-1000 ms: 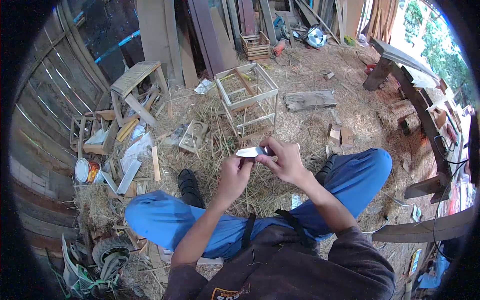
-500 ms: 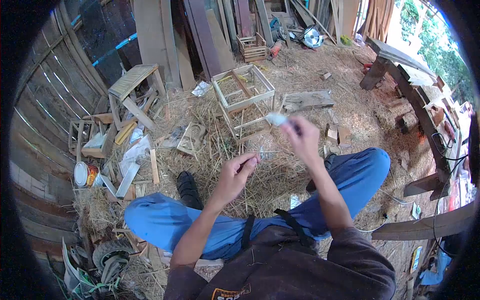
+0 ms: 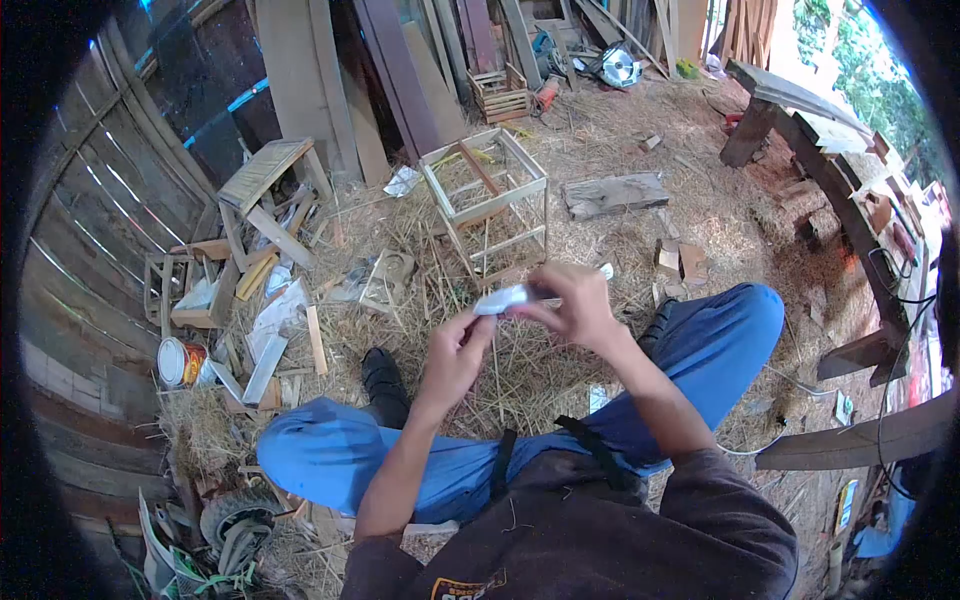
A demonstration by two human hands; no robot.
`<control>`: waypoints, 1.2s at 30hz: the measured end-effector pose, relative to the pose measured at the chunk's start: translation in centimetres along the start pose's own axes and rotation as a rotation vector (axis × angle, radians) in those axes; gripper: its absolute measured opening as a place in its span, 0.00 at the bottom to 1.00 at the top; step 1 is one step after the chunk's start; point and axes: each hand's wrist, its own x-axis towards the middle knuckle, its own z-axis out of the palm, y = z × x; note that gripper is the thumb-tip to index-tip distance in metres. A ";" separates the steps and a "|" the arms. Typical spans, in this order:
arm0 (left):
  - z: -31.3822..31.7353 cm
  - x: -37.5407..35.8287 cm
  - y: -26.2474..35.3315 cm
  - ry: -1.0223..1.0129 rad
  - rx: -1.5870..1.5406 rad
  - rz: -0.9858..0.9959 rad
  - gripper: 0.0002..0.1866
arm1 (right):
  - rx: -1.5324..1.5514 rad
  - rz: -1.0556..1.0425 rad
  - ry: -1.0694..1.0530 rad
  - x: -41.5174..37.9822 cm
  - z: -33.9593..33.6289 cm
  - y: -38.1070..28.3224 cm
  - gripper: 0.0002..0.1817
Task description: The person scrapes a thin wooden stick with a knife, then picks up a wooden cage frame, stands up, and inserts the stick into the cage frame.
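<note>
My right hand [image 3: 578, 305] is closed around a small whitish object [image 3: 503, 299] shaped like a small bottle or tube, with a dark part near the fingers. Its pale end points left, to the fingertips of my left hand [image 3: 453, 350]. Those fingers are pinched together at that end; whether they grip it or a smaller piece is too small to tell. Beyond both hands, a slim wooden frame [image 3: 498, 212] like a stool without its seat stands on the straw-covered ground.
A small wooden stool [image 3: 265, 172] stands to the left, with a paint can [image 3: 181, 362] and wood scraps near it. A plank [image 3: 614, 195] lies past the frame. On the right runs a long wooden bench [image 3: 850, 180]. A circular saw [image 3: 618, 68] rests by the far boards.
My right hand has moved left and down, bringing the whitish object to my left fingertips. My left hand has shifted slightly left. The head view has moved a little.
</note>
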 end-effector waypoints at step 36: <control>0.5 -0.5 -1.5 -0.151 -0.258 -0.148 0.19 | -0.050 -0.089 -0.156 -1.2 0.6 -1.2 0.25</control>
